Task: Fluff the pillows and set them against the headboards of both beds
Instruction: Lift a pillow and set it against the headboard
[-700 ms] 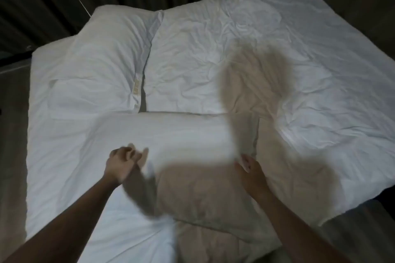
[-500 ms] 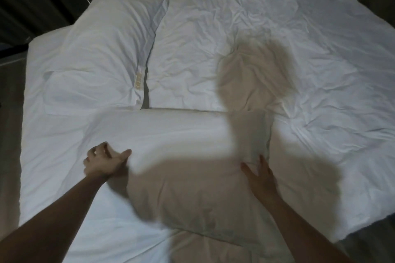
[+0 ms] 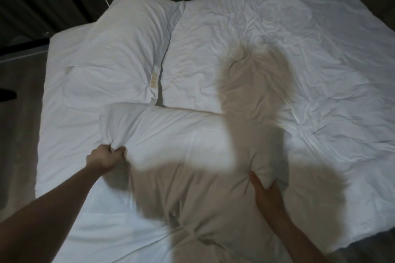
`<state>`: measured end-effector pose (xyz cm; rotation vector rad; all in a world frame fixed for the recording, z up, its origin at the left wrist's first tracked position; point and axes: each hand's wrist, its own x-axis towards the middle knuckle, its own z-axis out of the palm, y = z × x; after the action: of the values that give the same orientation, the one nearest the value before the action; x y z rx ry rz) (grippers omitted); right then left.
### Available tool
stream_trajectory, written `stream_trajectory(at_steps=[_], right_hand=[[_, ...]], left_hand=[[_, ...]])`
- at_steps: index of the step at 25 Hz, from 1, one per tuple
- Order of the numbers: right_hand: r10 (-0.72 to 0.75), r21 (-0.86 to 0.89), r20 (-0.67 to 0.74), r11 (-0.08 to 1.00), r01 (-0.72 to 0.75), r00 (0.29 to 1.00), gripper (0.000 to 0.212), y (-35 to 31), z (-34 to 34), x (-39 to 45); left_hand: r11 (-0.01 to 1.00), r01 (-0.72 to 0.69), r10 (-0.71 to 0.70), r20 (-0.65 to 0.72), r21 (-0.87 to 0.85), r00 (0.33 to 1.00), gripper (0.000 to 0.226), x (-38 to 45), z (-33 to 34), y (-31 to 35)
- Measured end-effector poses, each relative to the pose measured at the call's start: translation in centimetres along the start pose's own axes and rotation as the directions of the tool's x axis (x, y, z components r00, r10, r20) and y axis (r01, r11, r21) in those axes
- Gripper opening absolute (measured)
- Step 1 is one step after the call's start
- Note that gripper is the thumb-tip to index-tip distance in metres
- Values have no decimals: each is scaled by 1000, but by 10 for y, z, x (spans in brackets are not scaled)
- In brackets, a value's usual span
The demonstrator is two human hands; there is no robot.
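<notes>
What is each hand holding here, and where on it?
Both grip the near pillow: left hand bunches its left edge, right hand clasps its right end.

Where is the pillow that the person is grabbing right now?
The near pillow lies low in the head view, gripped between the left hand and right hand, just in front of the far pillow.

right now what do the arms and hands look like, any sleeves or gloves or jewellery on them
Both hands are bare: no gloves on the left hand or the right hand. No rings, watch or bracelet show on either wrist. Both forearms are uncovered as far as the frame's lower edge, so no sleeve is in view. The right arm lies largely in shadow, so small details there are hard to tell.
</notes>
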<state>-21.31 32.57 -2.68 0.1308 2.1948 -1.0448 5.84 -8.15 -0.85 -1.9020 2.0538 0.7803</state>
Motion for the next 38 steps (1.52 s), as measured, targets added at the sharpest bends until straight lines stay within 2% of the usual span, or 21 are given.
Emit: stream_trajectory(at_steps=[2,5,7,8,10,11,13,14,16,17,19,20,22,24,25,26,29,31,33,35,38], right_hand=[[17,9,-32,1000,-17,999,77,6,-21,-37],[109,-45,-113,992,-115,988,97,35,-66,-75],[193,-128,-101,970,-205,976,95,64,-90,-95],[218,-164,-90,959,-230,972,93,82,-97,-100],[305,-252,-55,917,-309,951,94,110,-102,-105],[320,-299,-25,902,-312,947,97,119,-100,-104],[231,-391,-3,895,-214,973,110,128,-93,-90],[147,-445,-27,884,-143,989,116,126,-88,-76],[-35,-494,-26,869,18,999,112,97,-75,-50],[-130,-514,2,851,112,992,107,76,-67,-36],[-250,-589,124,760,274,960,107,39,-43,-6],[-245,-649,191,695,309,951,110,29,-29,8],[-122,-767,288,565,305,950,112,24,-6,21],[-44,-842,350,423,335,936,104,26,2,18],[-56,-852,388,361,381,920,98,27,1,12],[-73,-844,425,329,424,902,95,26,-5,3],[-52,-811,463,378,446,885,112,20,-36,-40],[-62,-799,439,430,421,896,123,22,-59,-75],[-130,-762,391,508,400,911,110,18,-84,-122],[-275,-716,297,570,404,914,87,13,-113,-159],[-457,-646,220,594,480,862,76,18,-158,-186]], left_hand=[[985,-48,55,41,-163,998,69,-41,-18,-10],[954,-136,144,11,-267,990,57,-108,-33,-39],[966,-186,196,41,-181,980,49,-143,-22,-64],[978,-180,190,98,-108,977,51,-159,-11,-76],[980,-170,138,265,100,954,55,-174,22,-109],[962,-177,96,354,205,930,48,-179,37,-123],[899,-228,33,462,374,886,29,-175,54,-143],[886,-240,30,469,396,883,23,-170,54,-141],[926,-216,94,364,310,927,21,-150,50,-123],[957,-189,125,274,219,954,24,-135,49,-111],[985,-119,96,172,129,980,64,-108,49,-89],[983,-77,47,179,166,983,87,-95,54,-82],[973,6,-58,218,232,974,122,-75,66,-79],[984,131,-162,290,123,943,143,-63,79,-92],[986,163,-169,327,46,930,145,-60,82,-100],[984,175,-158,357,-15,920,139,-63,82,-107],[972,162,-76,421,-173,904,83,-105,55,-106],[929,171,-41,368,-328,929,70,-137,38,-101],[876,157,-45,247,-456,968,70,-178,16,-95],[835,79,-10,129,-545,992,55,-218,-5,-92],[782,-51,102,47,-621,994,45,-261,-33,-79]])
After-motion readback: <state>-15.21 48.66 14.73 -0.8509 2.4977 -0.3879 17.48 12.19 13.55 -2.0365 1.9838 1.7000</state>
